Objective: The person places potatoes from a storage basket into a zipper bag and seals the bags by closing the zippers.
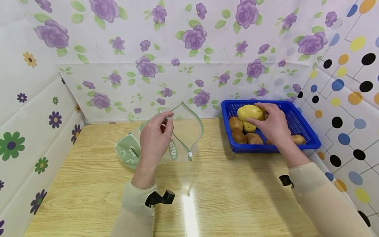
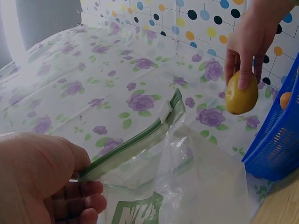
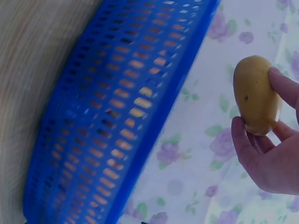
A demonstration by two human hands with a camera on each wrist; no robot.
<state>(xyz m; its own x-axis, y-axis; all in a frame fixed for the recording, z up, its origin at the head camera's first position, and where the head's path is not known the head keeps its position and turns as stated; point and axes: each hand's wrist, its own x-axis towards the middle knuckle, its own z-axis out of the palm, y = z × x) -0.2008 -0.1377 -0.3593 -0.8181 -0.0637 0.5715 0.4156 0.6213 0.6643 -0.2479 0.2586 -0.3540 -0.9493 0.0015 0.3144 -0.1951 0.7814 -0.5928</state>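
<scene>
A yellow potato (image 1: 249, 113) is gripped between the thumb and fingers of my right hand (image 1: 273, 123), held above the blue basket. The right wrist view shows the same potato (image 3: 254, 93) raised over the basket's rim. My left hand (image 1: 155, 135) pinches the edge of a clear zip bag (image 1: 185, 126) with a green seal and green print. The bag's mouth gapes open, and a white slider (image 2: 165, 112) sits near one end of the seal in the left wrist view. Part of the bag is hidden behind my left hand.
The blue plastic basket (image 1: 229, 144) stands at the back right of the wooden table (image 1: 207, 197). Several brown potatoes (image 1: 254, 139) and another yellow one (image 1: 249, 127) lie in it. Flowered sheeting (image 1: 177, 82) rises behind, with dotted sheeting (image 1: 340, 108) on the right.
</scene>
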